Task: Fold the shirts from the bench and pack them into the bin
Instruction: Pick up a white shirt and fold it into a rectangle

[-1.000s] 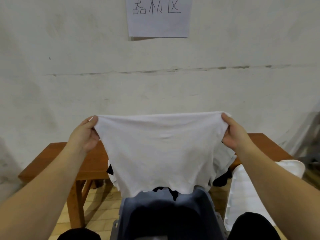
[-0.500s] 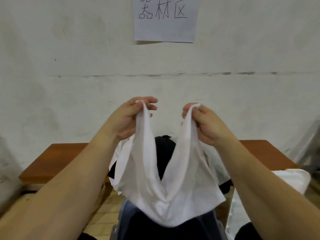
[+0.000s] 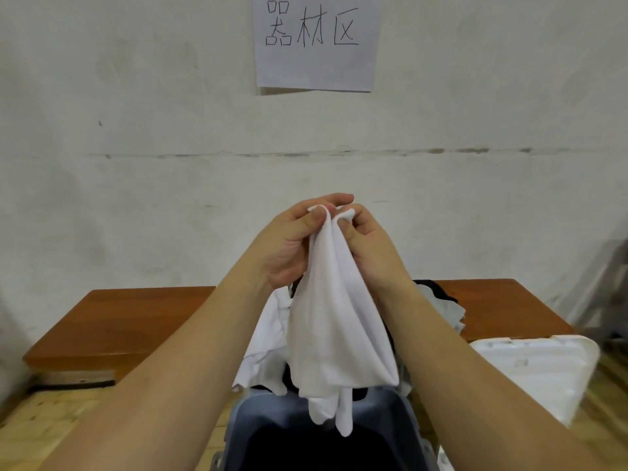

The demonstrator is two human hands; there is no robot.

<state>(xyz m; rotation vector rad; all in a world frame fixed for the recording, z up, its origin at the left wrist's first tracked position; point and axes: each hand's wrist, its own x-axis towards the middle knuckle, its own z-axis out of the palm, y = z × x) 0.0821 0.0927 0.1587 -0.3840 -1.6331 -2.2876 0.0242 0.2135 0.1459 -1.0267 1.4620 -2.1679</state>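
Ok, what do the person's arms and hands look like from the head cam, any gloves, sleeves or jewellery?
Both are bare. The left hand and right hand wear no gloves, and no rings show on the visible fingers. Both forearms are uncovered as far as the frame edge: no sleeve, watch or wristband in view. No markings or tape on either.

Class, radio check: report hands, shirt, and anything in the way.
Left hand and right hand pinch the white shirt at its top corners, together. Shirt hangs doubled above the bin. Nothing between shirt and bin.
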